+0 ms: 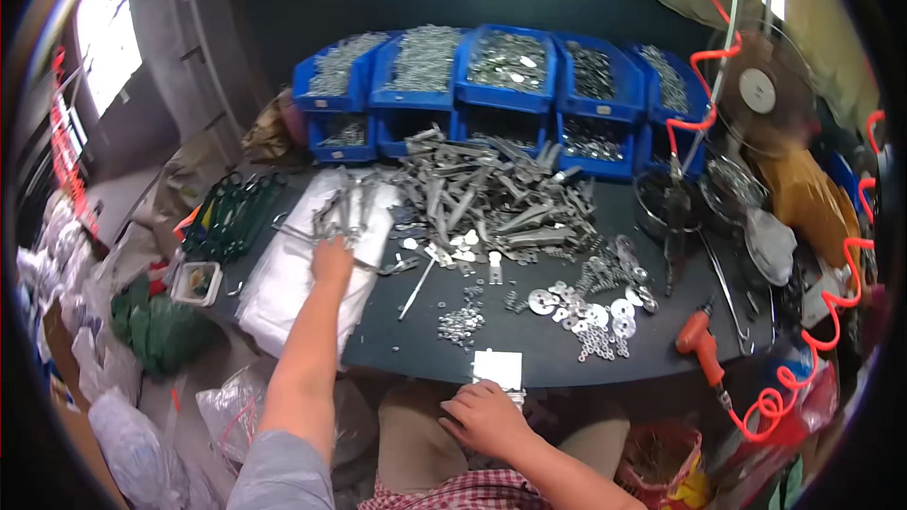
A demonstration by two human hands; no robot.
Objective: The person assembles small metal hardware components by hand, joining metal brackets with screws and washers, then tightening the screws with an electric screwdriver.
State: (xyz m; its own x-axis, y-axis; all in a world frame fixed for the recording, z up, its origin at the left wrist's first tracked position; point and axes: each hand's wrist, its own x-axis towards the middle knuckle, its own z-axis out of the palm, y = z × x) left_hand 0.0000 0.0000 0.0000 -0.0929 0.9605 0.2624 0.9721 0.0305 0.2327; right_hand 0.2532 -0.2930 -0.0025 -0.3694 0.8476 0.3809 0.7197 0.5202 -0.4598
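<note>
On the left of the table, my left hand reaches over a white wrapping sheet stack. Its fingers are closed around a grey metal lever assembly, whose end juts out to the right; the fingertips are partly hidden. More metal lever assemblies lie just beyond on the white stack. At the front edge my right hand rests with loosely stretched fingers, touching the near side of a small metal fixture with a pale square plate. Nothing shows in its grasp.
A heap of metal levers fills the middle. Blue bins of small parts stand behind. Washers, nuts and a thin metal rod lie nearer. To the right are a red-orange power driver and a coiled red hose.
</note>
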